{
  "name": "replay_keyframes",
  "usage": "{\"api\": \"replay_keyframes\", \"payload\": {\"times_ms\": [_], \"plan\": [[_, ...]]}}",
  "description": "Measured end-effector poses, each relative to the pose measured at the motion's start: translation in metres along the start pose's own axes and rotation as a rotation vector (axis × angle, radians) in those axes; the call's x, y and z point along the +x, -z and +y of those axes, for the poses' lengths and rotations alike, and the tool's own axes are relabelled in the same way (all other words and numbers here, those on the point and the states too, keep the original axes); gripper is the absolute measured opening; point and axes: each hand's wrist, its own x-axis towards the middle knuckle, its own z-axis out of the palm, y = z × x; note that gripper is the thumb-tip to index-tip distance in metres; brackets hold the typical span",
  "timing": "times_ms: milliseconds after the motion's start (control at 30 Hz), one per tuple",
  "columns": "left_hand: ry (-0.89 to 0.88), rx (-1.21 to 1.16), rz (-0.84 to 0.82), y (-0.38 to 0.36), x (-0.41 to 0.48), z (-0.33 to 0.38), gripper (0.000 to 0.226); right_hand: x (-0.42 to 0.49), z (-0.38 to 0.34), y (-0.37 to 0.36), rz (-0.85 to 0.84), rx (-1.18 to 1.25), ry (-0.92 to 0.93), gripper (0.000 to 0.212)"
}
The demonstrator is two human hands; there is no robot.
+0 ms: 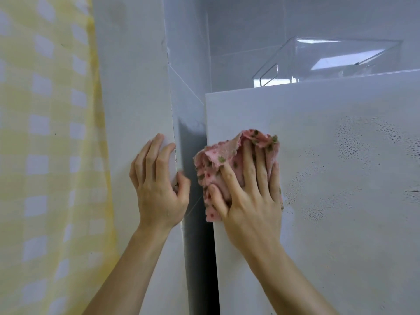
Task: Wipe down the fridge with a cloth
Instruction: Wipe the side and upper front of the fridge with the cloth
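- At the near left edge of the fridge [341, 223] face, the cloth [213, 155] lies bunched under the right hand [250, 196], just beside the dark gap [197, 246]. A stroke running further left could carry the cloth off the edge and drop it into that gap.
- The cloth is folded loosely over the fingertips rather than gripped, so under pressure it may roll up or slip out, leaving bare fingers to smear the surface.
- Droplets [354, 142] sit well to the right, not yet wiped, and could run down the face if left.
- A clear container [318, 60] stands on top, far right. Hard pushing might rock the fridge and shift it.
- Right hand: palm toward the face, fingers spread and straight, thumb out to the left, pressing the cloth flat.
- Left hand [159, 189]: fingers lie up the white panel [127, 110], thumb hooked round its edge, holding it as a brace.
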Motion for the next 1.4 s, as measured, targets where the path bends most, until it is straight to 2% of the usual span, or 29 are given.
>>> {"api": "replay_keyframes", "payload": {"times_ms": [133,300,467,667,833,967,1067,1267,1400], "plan": [[0.017,-0.028,-0.009,0.000,0.000,0.002,0.053,0.042,0.005,-0.004,0.077,-0.046,-0.042,0.051],[0.044,-0.035,0.004,-0.002,0.001,0.010,0.050,0.060,0.008,-0.008,0.143,-0.082,-0.087,0.043],[0.052,-0.037,0.004,-0.005,-0.002,0.017,0.054,0.021,0.020,-0.006,0.098,-0.007,-0.080,0.041],[0.042,-0.023,-0.019,-0.006,0.000,0.025,0.050,-0.046,0.045,0.009,0.016,-0.080,-0.029,0.040],[-0.003,-0.043,-0.037,-0.010,0.005,0.048,0.051,0.008,0.050,0.017,0.056,-0.099,0.001,0.044],[-0.031,-0.090,-0.071,-0.018,0.005,0.065,0.049,0.084,0.054,0.011,0.170,-0.145,-0.047,0.048],[-0.027,-0.125,-0.072,-0.023,0.005,0.071,0.049,0.105,0.054,0.008,0.173,-0.168,-0.065,0.050],[-0.019,-0.090,-0.065,-0.023,0.002,0.078,0.054,0.041,0.067,0.013,0.122,-0.109,-0.093,0.048],[-0.125,-0.114,-0.050,-0.029,0.002,0.094,0.052,-0.008,0.084,0.026,0.057,-0.091,-0.062,0.048]]}}
